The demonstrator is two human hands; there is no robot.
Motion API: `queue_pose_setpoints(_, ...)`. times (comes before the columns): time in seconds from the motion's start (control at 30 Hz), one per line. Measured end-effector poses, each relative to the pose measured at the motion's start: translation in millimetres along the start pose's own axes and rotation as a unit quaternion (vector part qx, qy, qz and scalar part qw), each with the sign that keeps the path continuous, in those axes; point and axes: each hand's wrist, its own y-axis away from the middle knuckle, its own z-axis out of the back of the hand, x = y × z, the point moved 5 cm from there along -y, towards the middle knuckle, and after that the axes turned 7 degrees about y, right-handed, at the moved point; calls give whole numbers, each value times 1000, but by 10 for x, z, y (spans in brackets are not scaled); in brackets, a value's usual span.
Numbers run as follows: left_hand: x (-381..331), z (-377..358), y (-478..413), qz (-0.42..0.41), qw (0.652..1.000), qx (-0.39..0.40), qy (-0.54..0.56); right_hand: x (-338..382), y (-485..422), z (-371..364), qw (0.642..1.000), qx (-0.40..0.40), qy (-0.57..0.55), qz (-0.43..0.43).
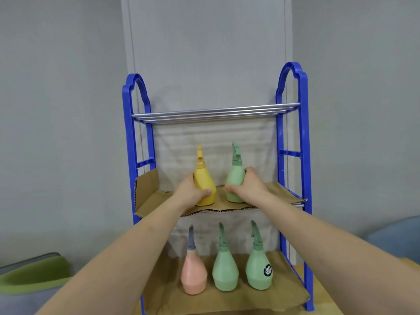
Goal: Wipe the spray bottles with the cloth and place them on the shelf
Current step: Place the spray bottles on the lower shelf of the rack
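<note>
A blue shelf rack [303, 142] stands against the wall with cardboard on its middle and bottom tiers. My left hand [189, 190] grips a yellow spray bottle [203, 178] standing upright on the middle tier's cardboard [276, 192]. To its right, my right hand [248, 186] grips a green spray bottle [235, 176], also upright on that tier. On the bottom tier stand a pink spray bottle [193, 272], a plain green spray bottle [225, 269] and a green spray bottle with a round sticker [259, 268]. No cloth is in view.
The top tier is a set of bare metal rods [216, 112]. A green cushion [34, 276] lies at the lower left and a blue-grey seat [400, 239] at the right. The rack stands on a wooden table [327, 298].
</note>
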Motion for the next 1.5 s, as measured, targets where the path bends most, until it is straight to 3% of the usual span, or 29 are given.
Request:
queue_pose_setpoints(0.27, 35, 96, 13, -2, 999, 11, -40, -31, 47, 46, 1000, -17, 4, -23)
queue_pose_setpoints(1.5, 49, 61, 84, -1, 999, -25, -29, -92, -9, 37, 999, 19, -32, -23)
